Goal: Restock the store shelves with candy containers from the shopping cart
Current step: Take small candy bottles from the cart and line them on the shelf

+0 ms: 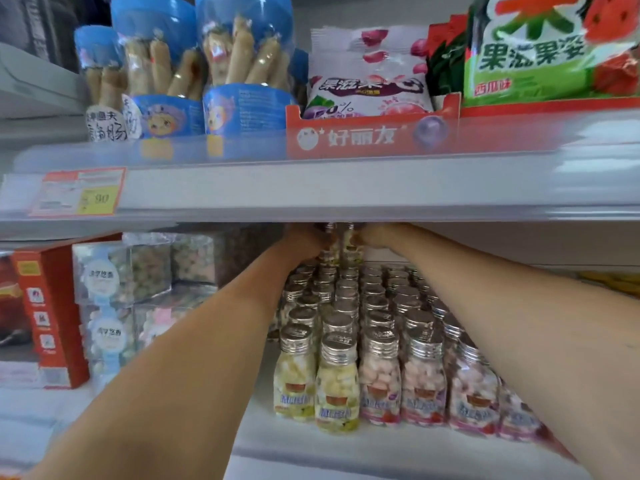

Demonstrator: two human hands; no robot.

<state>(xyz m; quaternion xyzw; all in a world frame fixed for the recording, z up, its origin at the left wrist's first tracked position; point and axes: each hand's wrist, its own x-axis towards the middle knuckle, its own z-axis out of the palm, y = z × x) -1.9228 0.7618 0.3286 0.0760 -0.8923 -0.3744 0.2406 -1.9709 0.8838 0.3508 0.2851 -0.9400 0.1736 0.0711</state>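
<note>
My left hand [304, 241] and right hand [376, 237] curl fingers [317, 237] round small candy bottles [331, 251]; I judge them light, rigid, slick; best gripped mid-body.

Two bare forearms, slender wrists, left hand [304, 239], right hand [375, 237], fingers blurred, partly hidden

Grey rail [346, 188], red/yellow tag [79, 192] on it. Above rail: blue tubs [242, 109], orange-red tray [363, 136], green-red bag [540, 46]. Below rail: bottles [379, 375] silver-capped, yellow left, pink right; red box [59, 317] far left.
</note>
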